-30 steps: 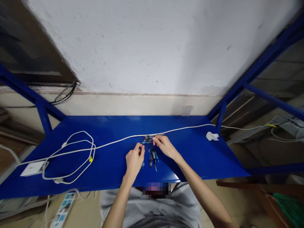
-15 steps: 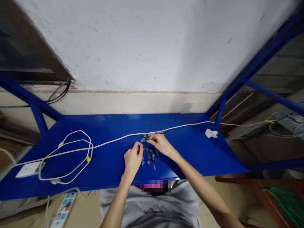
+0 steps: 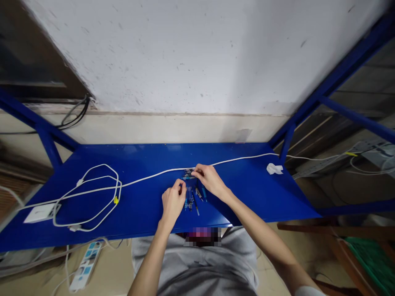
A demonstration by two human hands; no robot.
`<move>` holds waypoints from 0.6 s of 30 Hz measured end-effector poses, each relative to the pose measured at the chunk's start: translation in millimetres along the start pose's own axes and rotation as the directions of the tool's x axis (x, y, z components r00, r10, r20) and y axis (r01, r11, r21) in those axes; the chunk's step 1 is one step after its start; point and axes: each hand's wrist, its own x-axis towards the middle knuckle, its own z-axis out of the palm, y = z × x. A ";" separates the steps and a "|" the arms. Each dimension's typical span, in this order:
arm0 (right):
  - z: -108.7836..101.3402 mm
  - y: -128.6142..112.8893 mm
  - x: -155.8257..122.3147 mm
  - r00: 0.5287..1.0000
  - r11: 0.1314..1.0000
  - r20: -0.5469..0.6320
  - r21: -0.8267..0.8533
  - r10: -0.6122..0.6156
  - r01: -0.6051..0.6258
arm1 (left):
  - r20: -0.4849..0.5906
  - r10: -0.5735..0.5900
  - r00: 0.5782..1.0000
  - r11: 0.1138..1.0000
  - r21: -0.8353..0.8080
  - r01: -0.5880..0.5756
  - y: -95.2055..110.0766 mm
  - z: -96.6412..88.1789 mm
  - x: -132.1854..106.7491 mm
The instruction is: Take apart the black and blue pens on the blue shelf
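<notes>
Several slim pens or pen parts (image 3: 190, 201), blue, dark and clear, lie loosely side by side on the blue table (image 3: 138, 222) in front of me. A second small cluster of similar pens (image 3: 187, 174) lies crosswise farther back, beside the white cable. My right hand (image 3: 210, 180) reaches over that back cluster with thumb and forefinger pinched at its right side. Curled beside the near pens' left edge is my left hand (image 3: 173, 200), its thumb and forefinger together. What lies between the fingertips of either hand is too small to make out.
A white cable (image 3: 148, 177) runs across the table and loops at the left, with a yellow tag (image 3: 116, 200). A white box (image 3: 38, 213) sits at far left, crumpled tissue (image 3: 274, 168) at right. Blue frame posts (image 3: 286, 144) flank the table; a power strip (image 3: 84, 267) lies below.
My right hand has moved slightly away from me over the back cluster. The near pens have shifted a little. My left hand stays in nearly the same place; the view has tilted slightly.
</notes>
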 end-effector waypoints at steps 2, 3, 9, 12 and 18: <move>-2.1 -0.8 0.5 1.000 0.999 -0.002 -0.035 -0.004 0.004 | 0.001 0.008 1.000 1.000 0.003 -0.008 0.3 0.5 -0.4; -3.0 -0.9 0.5 1.000 0.999 0.001 -0.050 -0.003 0.003 | 0.004 0.014 1.000 1.000 0.002 -0.014 0.6 0.6 -0.6; -6.3 -1.2 0.4 1.000 0.992 -0.021 -0.130 -0.010 0.007 | 0.018 0.037 0.999 0.999 -0.019 -0.037 1.9 0.9 -1.3; -3.0 0.6 1.3 1.000 0.995 0.021 -0.097 0.008 -0.006 | 0.019 0.049 0.999 0.999 -0.006 -0.049 1.3 1.3 -1.1; 12.9 8.5 -0.7 0.973 0.989 0.220 -0.142 0.073 -0.042 | 0.013 0.056 0.998 0.998 0.002 -0.056 0.5 0.8 -1.6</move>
